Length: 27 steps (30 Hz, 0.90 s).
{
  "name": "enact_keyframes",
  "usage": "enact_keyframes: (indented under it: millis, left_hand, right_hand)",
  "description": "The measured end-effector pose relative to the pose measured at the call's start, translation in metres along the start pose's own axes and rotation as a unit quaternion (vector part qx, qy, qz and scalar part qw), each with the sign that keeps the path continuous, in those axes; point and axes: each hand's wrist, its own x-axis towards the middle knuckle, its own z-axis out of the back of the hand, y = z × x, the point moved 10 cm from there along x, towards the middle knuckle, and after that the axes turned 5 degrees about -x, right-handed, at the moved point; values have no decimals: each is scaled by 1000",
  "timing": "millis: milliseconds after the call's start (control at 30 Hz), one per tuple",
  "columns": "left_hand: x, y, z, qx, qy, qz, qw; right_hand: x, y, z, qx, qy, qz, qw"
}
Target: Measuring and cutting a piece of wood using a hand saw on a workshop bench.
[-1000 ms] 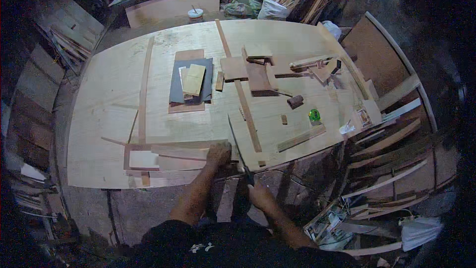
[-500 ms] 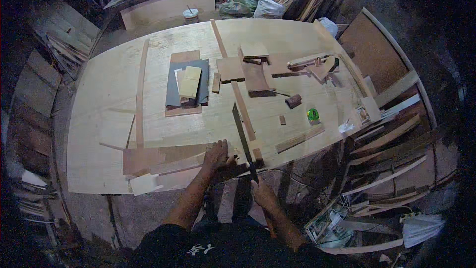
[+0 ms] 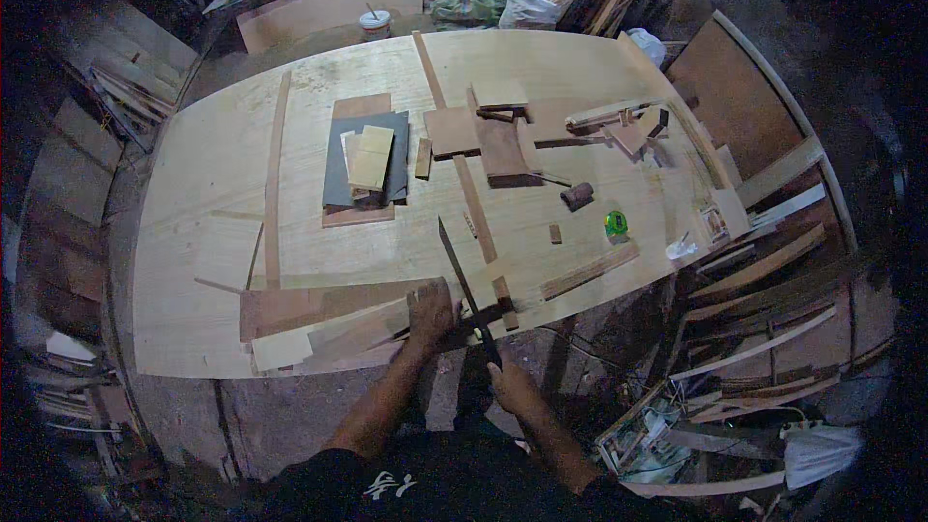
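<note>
Handsaw (image 3: 459,274) at six o'clock, slanting over the table's near edge

Facing the table (image 3: 213,184), with noon at its far side, we see the handsaw at about six o'clock, its tip aimed toward eleven. The blade looks long, narrow and dark, tapering to a point; its teeth are too small to make out. A small pale patch marks the blade's base, and the dark handle reaches out past the table's edge.

Our right hand (image 3: 512,387) has its fingers wrapped around that handle. Our left hand (image 3: 433,314) rests just beside the blade, on its nine o'clock side, over the end of a reddish-brown board (image 3: 309,305); we cannot tell whether those fingers grasp the wood or only press it. A pale block (image 3: 280,351) lies near the board at seven o'clock. We find the green tape measure (image 3: 617,224) toward three o'clock.
</note>
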Motion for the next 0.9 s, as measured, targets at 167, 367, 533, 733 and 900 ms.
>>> enact_keyframes:
  millis: [167,367,533,733,900]
  left_hand:
    - [-1,-3,7,-14,7,-25,1000]
    - [-1,-9,15,7,18,-80,997]
    - [-2,-8,6,-5,54,-110,992]
    - [-13,-3,-2,3,39,-171,985]
    - [-23,-3,1,14,26,-216,976]
  right_hand:
    - [1,1,0,-59,-15,24,998]
    - [-3,-5,2,-48,28,9,998]
    - [-4,-15,14,15,20,-71,997]
    - [-12,-15,28,-3,-63,-26,998]
    - [-12,-7,15,-58,37,-5,998]
